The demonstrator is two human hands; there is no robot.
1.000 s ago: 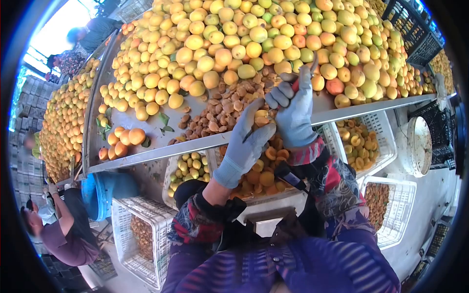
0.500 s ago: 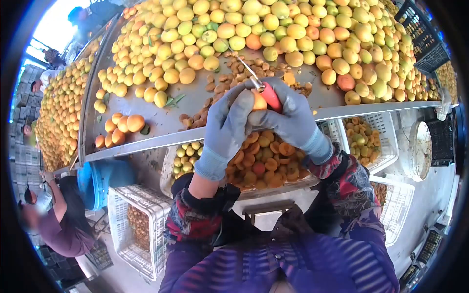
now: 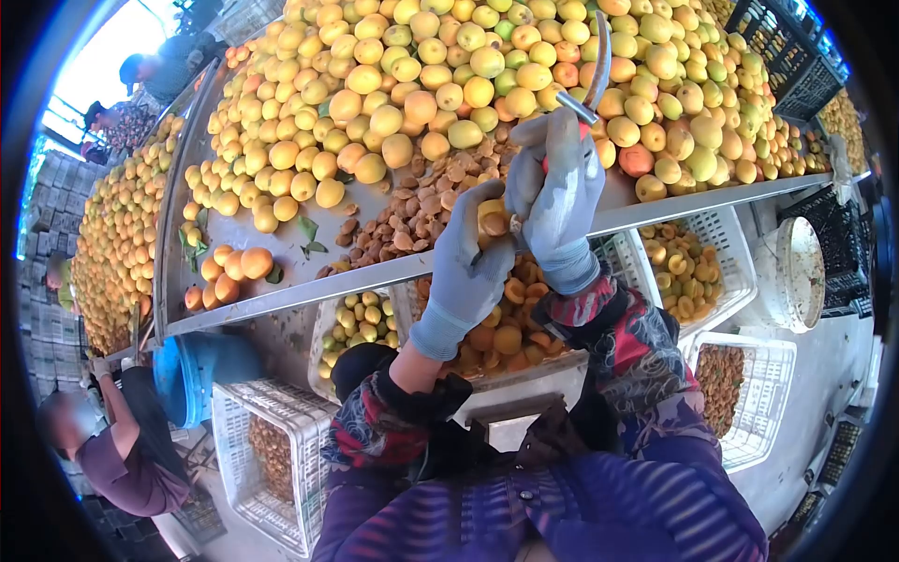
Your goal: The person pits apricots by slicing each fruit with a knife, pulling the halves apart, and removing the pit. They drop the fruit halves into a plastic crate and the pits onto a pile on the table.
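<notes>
My left hand (image 3: 471, 267), in a grey glove with a blue cuff, is closed around an apricot (image 3: 492, 219) that looks cut open. Close against it on the right, my gloved right hand (image 3: 562, 192) grips a curved knife (image 3: 600, 66). The knife's blade points up and away from the fruit, and a bit of its red handle shows between the fingers. Both hands are just over the metal table's front edge (image 3: 375, 278). Beyond them lies a heap of brown apricot pits (image 3: 412, 211). Below the hands sits a crate of halved apricots (image 3: 510, 339).
Whole apricots (image 3: 421, 75) are piled across the table. White crates with pits (image 3: 272, 454) and fruit (image 3: 682, 267) stand below on both sides. A blue barrel (image 3: 192, 365), a white bucket (image 3: 803, 272) and a person in purple (image 3: 131, 468) are nearby.
My right hand has turned the knife upright, away from the fruit, and shifted up and right. My left hand has moved slightly down and right with the apricot, which now looks opened.
</notes>
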